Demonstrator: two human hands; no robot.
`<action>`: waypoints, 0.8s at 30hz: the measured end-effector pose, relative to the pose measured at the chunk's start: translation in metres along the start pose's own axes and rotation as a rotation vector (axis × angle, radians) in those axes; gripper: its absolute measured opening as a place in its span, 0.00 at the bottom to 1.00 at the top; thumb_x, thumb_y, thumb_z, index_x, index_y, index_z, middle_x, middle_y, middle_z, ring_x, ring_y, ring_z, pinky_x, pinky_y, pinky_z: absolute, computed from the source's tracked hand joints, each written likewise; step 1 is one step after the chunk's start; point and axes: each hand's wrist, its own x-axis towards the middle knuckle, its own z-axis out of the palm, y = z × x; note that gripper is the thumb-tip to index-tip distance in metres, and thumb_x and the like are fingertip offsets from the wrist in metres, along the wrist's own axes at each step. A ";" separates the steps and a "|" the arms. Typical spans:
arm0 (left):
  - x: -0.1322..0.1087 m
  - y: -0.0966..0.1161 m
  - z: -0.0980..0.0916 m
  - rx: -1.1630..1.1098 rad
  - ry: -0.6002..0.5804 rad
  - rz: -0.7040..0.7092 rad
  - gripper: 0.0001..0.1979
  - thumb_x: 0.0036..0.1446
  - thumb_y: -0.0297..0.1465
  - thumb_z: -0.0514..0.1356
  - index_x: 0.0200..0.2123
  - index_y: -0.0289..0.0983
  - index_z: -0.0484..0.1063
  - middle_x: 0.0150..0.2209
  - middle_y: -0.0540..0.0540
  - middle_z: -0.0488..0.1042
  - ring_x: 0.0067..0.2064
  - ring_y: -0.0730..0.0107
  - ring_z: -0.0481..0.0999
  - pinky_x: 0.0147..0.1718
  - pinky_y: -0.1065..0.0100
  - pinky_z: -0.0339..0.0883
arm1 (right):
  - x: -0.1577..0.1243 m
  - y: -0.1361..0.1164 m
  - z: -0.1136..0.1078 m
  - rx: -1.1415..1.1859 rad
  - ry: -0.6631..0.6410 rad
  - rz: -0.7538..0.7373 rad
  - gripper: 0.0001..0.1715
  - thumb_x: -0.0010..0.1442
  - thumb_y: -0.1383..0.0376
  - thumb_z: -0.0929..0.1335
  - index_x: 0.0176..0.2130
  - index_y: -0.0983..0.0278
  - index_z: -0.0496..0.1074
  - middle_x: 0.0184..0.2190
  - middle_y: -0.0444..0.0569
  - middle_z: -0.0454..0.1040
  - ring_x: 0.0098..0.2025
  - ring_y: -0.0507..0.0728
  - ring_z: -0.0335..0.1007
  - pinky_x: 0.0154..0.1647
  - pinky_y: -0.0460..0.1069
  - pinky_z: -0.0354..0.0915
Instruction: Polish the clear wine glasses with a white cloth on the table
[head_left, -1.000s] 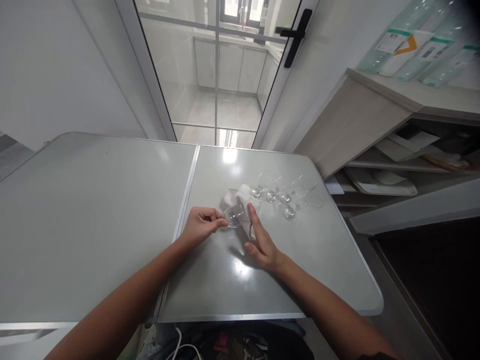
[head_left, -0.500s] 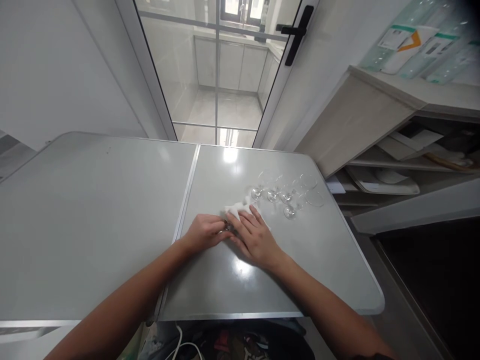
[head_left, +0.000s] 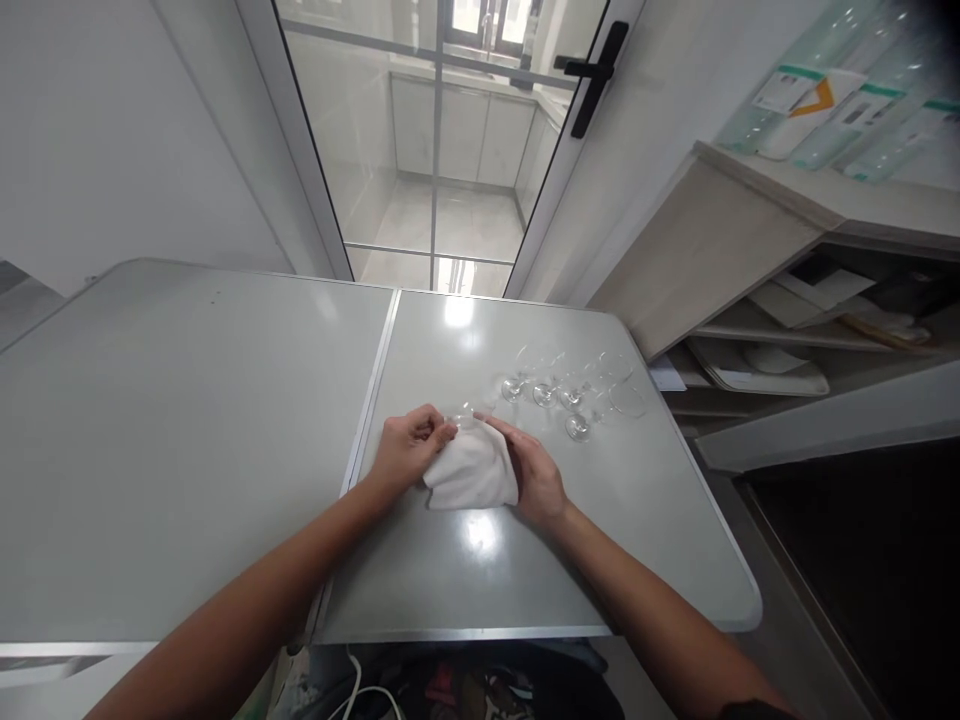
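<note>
A white cloth (head_left: 472,470) hangs bunched between my two hands over the right part of the table. My left hand (head_left: 412,440) is closed, its thumb and fingers pinching the cloth's upper left edge. Fingers curved along the cloth's right side, my right hand (head_left: 536,475) grips it there. Clear glass (head_left: 461,412) shows above the cloth's top edge between the hands; the cloth covers most of it, so its full shape is hidden. Just beyond my right hand, several clear stemmed glasses (head_left: 577,428) stand grouped on the table.
The grey table (head_left: 225,450) has a metal seam running front to back, left of my hands. A glass-paned door (head_left: 390,200) is behind it. On the right, a shelf unit (head_left: 675,240) carries plastic bottles (head_left: 795,100) on top and trays (head_left: 757,365) inside.
The cloth has turned from lying crumpled beneath my right hand to draping toward me between both hands. My right hand has shifted to its right side; my left hand has risen slightly to its edge.
</note>
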 end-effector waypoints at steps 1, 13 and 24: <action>0.001 0.000 0.000 -0.079 -0.007 -0.077 0.16 0.63 0.41 0.63 0.28 0.37 0.67 0.24 0.51 0.74 0.25 0.74 0.73 0.24 0.74 0.64 | -0.001 0.001 -0.001 -0.067 0.024 -0.036 0.30 0.72 0.54 0.56 0.62 0.66 0.70 0.57 0.58 0.76 0.56 0.64 0.75 0.55 0.58 0.71; 0.003 0.002 0.009 -0.446 -0.281 -0.241 0.34 0.61 0.41 0.66 0.66 0.39 0.61 0.43 0.40 0.81 0.46 0.58 0.83 0.45 0.60 0.78 | -0.008 0.018 0.006 -0.572 0.131 -0.274 0.37 0.69 0.60 0.66 0.72 0.57 0.50 0.65 0.58 0.65 0.63 0.63 0.67 0.61 0.59 0.68; 0.002 0.000 0.007 -0.525 -0.175 -0.134 0.37 0.57 0.35 0.70 0.66 0.45 0.59 0.51 0.41 0.72 0.38 0.72 0.75 0.39 0.64 0.78 | -0.004 -0.002 0.011 0.385 0.037 0.182 0.28 0.65 0.55 0.65 0.62 0.56 0.60 0.53 0.50 0.74 0.49 0.61 0.74 0.49 0.55 0.70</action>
